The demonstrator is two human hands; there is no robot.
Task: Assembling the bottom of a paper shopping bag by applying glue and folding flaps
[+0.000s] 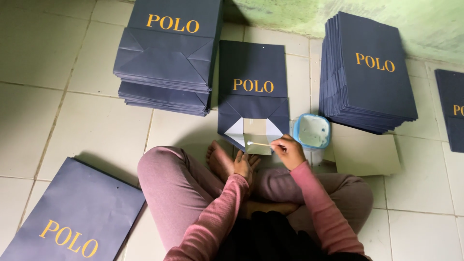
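**A:** From the head view, where are you in the work?

**B:** You look to be gluing the bottom of the flat navy paper bag lying on the tiled floor just past your crossed legs. Its base flaps are folded open, with a pale card insert showing in the gap. I judge this as the spreading step, flaps not yet closed.

**A:** And my hands?

**B:** Your right hand is curled, fingertips pinching a thin stick (its tip seems white, likely paste) that lies across the lower edge of the insert. Your left hand rests loosely, fingers half bent, beside your bare foot and just below the bag's bottom; it holds nothing, and I cannot tell whether it touches the bag.

**A:** What does the next move call for?

**B:** Probably an even stroke along the flap edges, with the left hand steadying the bag. The small blue-rimmed tub sits just beside your right hand for a refill.

**A:** Anything else around?

**B:** Stacks of finished bags stand beyond, a loose bag by your left knee, and a grey card sheet to the right.
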